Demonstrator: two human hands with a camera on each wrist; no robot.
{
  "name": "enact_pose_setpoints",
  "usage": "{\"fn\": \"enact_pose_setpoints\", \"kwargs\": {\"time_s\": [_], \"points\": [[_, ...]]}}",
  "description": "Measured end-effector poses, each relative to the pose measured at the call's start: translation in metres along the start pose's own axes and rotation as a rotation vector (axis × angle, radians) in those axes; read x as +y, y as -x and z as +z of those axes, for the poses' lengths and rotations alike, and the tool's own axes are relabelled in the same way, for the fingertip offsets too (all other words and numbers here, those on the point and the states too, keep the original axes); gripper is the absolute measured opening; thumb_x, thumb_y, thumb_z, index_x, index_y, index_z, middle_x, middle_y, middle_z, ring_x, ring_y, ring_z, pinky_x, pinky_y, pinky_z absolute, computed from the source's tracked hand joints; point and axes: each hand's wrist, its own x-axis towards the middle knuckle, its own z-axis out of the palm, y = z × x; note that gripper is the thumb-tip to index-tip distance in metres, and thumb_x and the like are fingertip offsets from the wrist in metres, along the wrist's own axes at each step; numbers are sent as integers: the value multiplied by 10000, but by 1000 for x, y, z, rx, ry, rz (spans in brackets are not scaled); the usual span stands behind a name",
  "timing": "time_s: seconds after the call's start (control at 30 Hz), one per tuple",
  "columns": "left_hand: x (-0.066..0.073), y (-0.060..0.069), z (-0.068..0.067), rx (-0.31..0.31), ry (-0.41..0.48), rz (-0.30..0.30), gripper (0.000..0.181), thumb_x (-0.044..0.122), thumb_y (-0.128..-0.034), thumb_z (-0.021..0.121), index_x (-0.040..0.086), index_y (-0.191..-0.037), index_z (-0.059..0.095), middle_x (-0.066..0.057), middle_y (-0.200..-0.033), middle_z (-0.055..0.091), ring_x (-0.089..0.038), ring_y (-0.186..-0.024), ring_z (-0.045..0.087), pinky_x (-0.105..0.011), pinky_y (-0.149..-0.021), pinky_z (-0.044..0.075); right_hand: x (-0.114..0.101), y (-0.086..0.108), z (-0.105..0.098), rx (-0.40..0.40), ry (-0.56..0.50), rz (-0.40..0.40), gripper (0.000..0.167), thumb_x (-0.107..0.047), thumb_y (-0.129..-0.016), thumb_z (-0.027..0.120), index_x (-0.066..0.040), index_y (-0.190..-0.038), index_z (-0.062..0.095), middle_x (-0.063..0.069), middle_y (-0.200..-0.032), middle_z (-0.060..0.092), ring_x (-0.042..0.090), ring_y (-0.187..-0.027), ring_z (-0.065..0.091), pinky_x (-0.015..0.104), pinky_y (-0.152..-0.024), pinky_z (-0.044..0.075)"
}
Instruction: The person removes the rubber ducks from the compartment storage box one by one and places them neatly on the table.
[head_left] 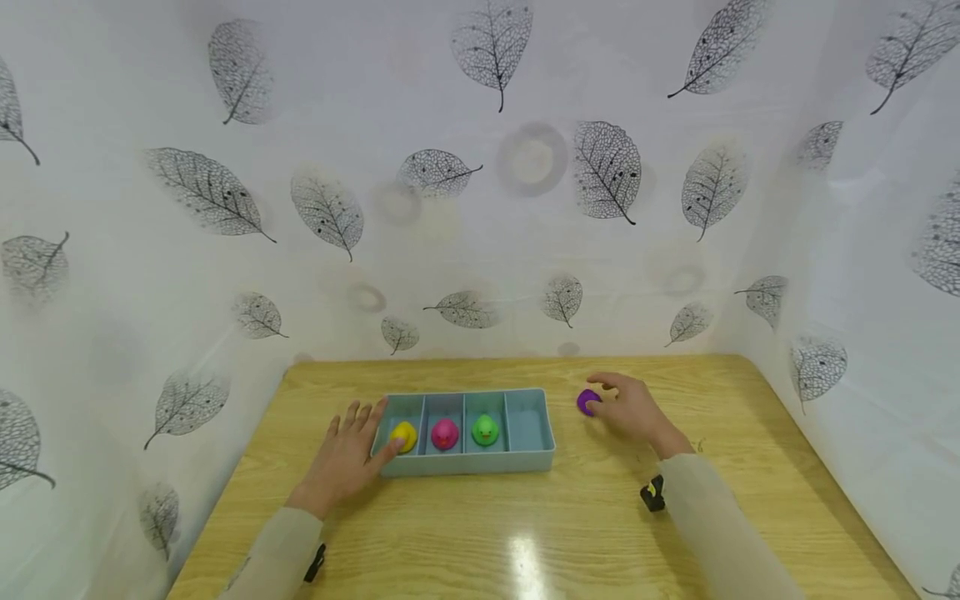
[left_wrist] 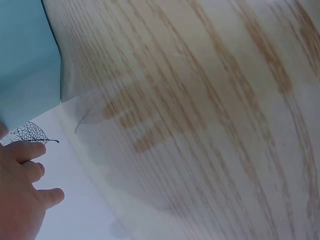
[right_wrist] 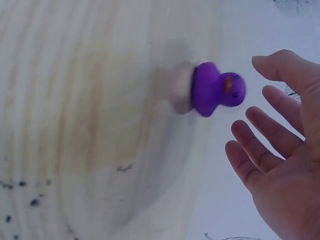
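A blue-grey tray (head_left: 468, 463) with four compartments holds a yellow duck (head_left: 403, 437), a pink duck (head_left: 445, 434) and a green duck (head_left: 485, 430); its rightmost compartment has nothing in it. My left hand (head_left: 347, 454) rests at the tray's left end with the thumb by the yellow duck; its fingers also show in the left wrist view (left_wrist: 22, 185). A purple duck (head_left: 588, 402) stands on the table right of the tray. Beside it my right hand (head_left: 632, 410) is spread. In the right wrist view, a gap separates the purple duck (right_wrist: 215, 90) from the fingers (right_wrist: 272, 130).
The wood-grain table (head_left: 480, 533) extends around the tray. White sheeting (head_left: 480, 250) with a leaf pattern rises behind the table and along both sides. Dark devices are strapped at both wrists.
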Motion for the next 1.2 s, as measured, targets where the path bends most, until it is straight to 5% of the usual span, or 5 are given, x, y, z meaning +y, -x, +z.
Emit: {"fn": "enact_pose_setpoints", "kwargs": {"time_s": [0.2,0.37,0.7,1.2], "points": [[0,0,-1,5,4,-1,816,580,-1073,480,85,-1681,255,-331,-1611,416,-548,-1553,285,-766,-1222,219,-26,-2,1,80,9,-143,479,-178,-963,755,-24,-1404,647,227,-1389,674,443,-1216,650,605,-995,547],[0,0,-1,2,9,-4,820,579,-1073,477,91,-1686,237,-334,-1617,405,-546,-1563,261,-761,-1231,205,-46,-2,7,94,-26,-187,469,-207,-955,781,-54,-1384,670,193,-1344,700,407,-1088,698,476,-879,611],[-1,-1,1,-8,20,-17,828,594,-1069,473,102,-1689,232,-322,-1628,397,-542,-1569,249,-756,-1235,204,-80,-1,25,56,-49,-330,435,-170,-934,792,-52,-1341,694,126,-1300,726,329,-1123,695,415,-875,582],[-1,1,0,-1,10,-13,827,593,-1067,481,96,-1685,248,-312,-1635,394,-541,-1571,245,-756,-1232,213,-107,-2,47,-67,-90,-383,472,-163,-925,795,0,-1349,665,197,-1276,715,380,-1126,685,495,-876,584]]}}
